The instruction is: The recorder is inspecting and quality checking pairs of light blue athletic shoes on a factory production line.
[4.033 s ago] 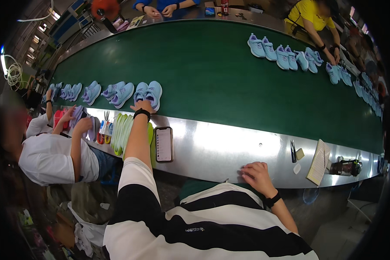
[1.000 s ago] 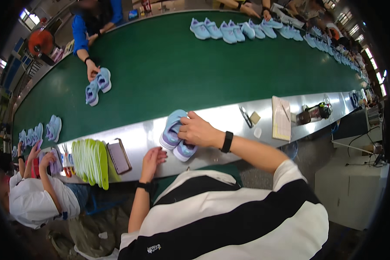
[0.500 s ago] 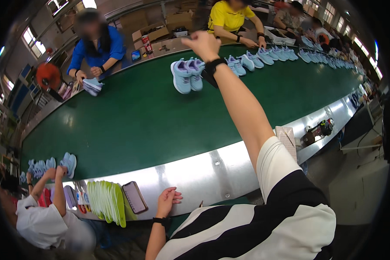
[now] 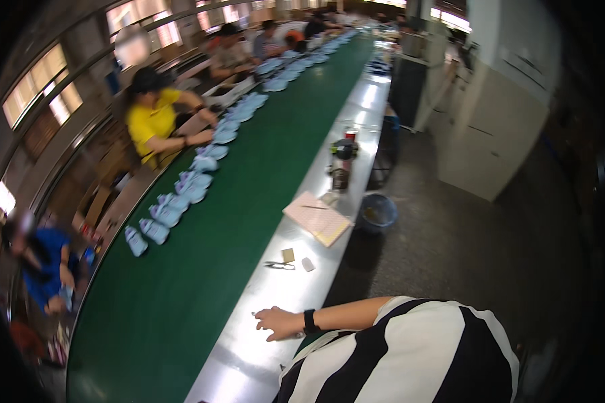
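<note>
My right hand [image 4: 277, 324] is over the metal ledge [image 4: 262, 295] beside the green belt, palm down, fingers apart and holding nothing. Whether it rests on the metal is hard to tell. A black band circles its wrist. Farther up the ledge, closest to this hand, lie small thread snips [image 4: 279, 266], a brown square piece [image 4: 288, 255] and a small greyish piece [image 4: 308, 264]. My left hand is out of view. Light blue shoes [image 4: 163, 213] stand in a row along the far left side of the green belt [image 4: 249, 195].
A pink-covered notebook [image 4: 318, 219] with a pen on it and a dark tool-like object [image 4: 343, 149] sit farther along the ledge. A bin [image 4: 377, 213] stands on the floor. Co-workers in yellow [image 4: 153, 121] and blue [image 4: 47, 265] sit across the belt. Pale cabinets [image 4: 497, 114] rise at right.
The view has swung to the right. My right hand has come back from above the shoes on the belt to the metal ledge. My left hand has left the picture.
</note>
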The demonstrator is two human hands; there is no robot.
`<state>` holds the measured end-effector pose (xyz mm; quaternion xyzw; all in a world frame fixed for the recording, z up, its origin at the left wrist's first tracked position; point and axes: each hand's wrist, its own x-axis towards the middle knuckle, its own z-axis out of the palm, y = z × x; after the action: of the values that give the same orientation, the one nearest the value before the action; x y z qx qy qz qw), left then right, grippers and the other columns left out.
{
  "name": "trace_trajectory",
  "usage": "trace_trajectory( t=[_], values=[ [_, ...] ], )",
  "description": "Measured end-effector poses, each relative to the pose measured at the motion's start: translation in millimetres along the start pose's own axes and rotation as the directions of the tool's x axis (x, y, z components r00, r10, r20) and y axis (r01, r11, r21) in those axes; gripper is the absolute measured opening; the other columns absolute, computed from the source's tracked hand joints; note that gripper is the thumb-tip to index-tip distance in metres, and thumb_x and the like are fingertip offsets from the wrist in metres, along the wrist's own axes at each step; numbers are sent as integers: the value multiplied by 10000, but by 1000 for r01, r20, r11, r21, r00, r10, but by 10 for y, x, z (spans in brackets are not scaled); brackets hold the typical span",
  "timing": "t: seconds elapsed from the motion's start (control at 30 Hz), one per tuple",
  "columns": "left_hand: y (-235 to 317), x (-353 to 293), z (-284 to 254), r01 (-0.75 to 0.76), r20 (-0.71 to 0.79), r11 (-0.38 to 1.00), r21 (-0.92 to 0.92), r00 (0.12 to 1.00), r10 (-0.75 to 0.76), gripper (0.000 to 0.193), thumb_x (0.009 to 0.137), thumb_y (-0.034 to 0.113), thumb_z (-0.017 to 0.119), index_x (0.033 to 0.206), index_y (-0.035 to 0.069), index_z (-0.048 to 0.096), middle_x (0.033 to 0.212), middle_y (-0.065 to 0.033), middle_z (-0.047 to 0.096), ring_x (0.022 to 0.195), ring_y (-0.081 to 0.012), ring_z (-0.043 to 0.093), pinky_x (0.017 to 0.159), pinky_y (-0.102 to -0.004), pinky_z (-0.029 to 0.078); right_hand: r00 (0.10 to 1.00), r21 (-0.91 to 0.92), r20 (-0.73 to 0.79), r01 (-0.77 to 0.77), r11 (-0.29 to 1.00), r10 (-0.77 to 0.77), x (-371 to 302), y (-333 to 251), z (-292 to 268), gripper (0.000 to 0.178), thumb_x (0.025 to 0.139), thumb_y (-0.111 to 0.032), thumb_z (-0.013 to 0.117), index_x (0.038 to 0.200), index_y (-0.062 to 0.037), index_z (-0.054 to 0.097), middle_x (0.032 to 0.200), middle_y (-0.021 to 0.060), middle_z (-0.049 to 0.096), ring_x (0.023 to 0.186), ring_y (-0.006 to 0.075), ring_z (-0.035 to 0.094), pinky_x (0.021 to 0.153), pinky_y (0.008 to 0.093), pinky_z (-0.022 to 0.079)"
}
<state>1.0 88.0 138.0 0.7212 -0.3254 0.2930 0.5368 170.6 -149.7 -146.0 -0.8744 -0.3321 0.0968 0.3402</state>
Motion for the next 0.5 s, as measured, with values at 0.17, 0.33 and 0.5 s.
trace_trajectory(
  t=[0.17, 0.33, 0.5],
  values=[
    [20, 907, 60, -194, 232, 547, -815, 755, 614, 134, 891, 148, 483, 933, 53, 567, 889, -155, 570, 754, -320, 563, 603, -442, 453, 999, -53, -49, -19, 998, 16, -513, 114, -3, 482, 745, -251, 720, 1173, -94, 565, 1393, 142, 350, 1260, 300, 403, 992, 468, 335],
    [83, 1074, 166, -176, 245, 516, -839, 723, 646, 138, 889, 154, 495, 949, 51, 566, 909, -161, 569, 774, -324, 563, 618, -443, 455, 994, 33, 5, 109, 994, -109, -424, 111, -126, 418, 758, -222, 703, 1133, -120, 548, 1334, 120, 357, 1150, 233, 419, 1004, 412, 275],
    [115, 1154, 168, -157, 270, 520, -840, 710, 650, 147, 886, 159, 506, 965, 49, 564, 928, -167, 568, 795, -328, 562, 632, -445, 457, 994, 17, 6, 109, 994, -109, -433, 112, -83, 375, 795, -252, 691, 1119, -126, 549, 1305, 111, 372, 1161, 216, 411, 988, 397, 283]
  ],
)
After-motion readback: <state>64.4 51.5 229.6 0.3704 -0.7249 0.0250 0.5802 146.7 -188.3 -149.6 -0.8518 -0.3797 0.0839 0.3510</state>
